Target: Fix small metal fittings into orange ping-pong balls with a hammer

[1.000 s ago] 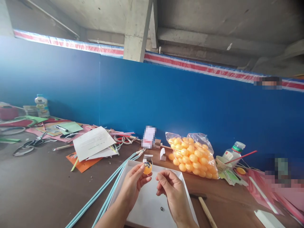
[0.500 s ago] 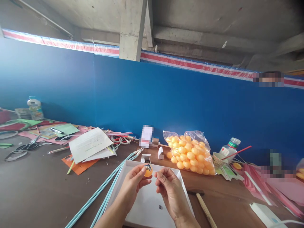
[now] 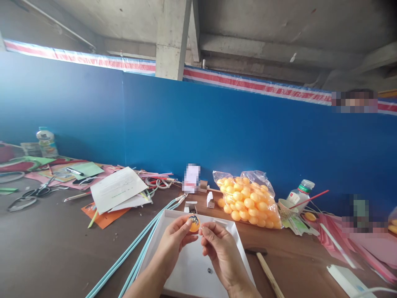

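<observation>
My left hand (image 3: pixel 175 238) is closed around an orange table tennis ball (image 3: pixel 194 225), with shiny silver, dome-like pieces covering its top. Close to the ball's right side, my right hand (image 3: pixel 218 246) pinches with thumb and forefinger; whatever lies between the fingertips is too small to name. Both hands are above a shallow white tray (image 3: pixel 189 273). A small dark, shiny piece (image 3: pixel 210 270) lies on the tray floor. Just behind the tray stands an open little box (image 3: pixel 190 207) with dark bits inside.
A clear bag of orange balls (image 3: pixel 248 203) stands behind the tray. To the right lies a hammer (image 3: pixel 268 273), with a white device (image 3: pixel 345 281) farther right. Light-blue cords (image 3: pixel 133 252) run along the tray's left. Papers (image 3: pixel 118 188), scissors (image 3: pixel 39 190) and a bottle (image 3: pixel 302 194) sit farther out.
My right hand has moved slightly left, and its fingertips are nearer the ball. The left hand keeps the ball in about the same place.
</observation>
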Demonstrator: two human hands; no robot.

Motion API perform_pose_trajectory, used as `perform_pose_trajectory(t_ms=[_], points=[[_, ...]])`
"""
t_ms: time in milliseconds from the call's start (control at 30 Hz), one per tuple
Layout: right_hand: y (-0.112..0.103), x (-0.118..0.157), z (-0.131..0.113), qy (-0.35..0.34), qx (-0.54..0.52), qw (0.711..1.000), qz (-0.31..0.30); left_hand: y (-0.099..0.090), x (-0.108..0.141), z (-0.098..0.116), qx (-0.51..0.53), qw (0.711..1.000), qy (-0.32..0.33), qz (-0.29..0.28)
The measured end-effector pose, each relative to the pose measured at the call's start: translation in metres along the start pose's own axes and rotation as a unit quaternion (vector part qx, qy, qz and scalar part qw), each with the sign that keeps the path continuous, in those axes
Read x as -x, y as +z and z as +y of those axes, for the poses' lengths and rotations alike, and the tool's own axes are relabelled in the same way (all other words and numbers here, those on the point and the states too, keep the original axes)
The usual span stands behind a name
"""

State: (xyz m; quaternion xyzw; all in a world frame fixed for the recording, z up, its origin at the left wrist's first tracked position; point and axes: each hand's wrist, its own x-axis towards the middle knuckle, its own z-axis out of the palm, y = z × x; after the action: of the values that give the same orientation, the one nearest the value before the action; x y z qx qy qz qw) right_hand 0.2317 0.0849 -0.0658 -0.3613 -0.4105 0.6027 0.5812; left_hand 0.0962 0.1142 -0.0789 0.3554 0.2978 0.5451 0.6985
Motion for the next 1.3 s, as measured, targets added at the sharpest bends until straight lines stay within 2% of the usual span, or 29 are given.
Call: perform_pose_trajectory(t_ms=[600,1067,1300], points=[[-0.0057,-0.0036,0.0050,-0.012,0.067,0.997,0.036,0.0026,-0.0005,-0.0030,-0.059,0.998,0.013,-0.002],[-0.0083,-0.0053,0.0084,0.004,0.076,0.996,0.047,0.0042,-0.0003,-0.0031,-0.057,0.998,0.032,0.009],[-0.0083,-0.0059,0.0090,0.010,0.048,0.998,0.042,0.0036,-0.0010,-0.0046,-0.068,0.996,0.050,0.012]])
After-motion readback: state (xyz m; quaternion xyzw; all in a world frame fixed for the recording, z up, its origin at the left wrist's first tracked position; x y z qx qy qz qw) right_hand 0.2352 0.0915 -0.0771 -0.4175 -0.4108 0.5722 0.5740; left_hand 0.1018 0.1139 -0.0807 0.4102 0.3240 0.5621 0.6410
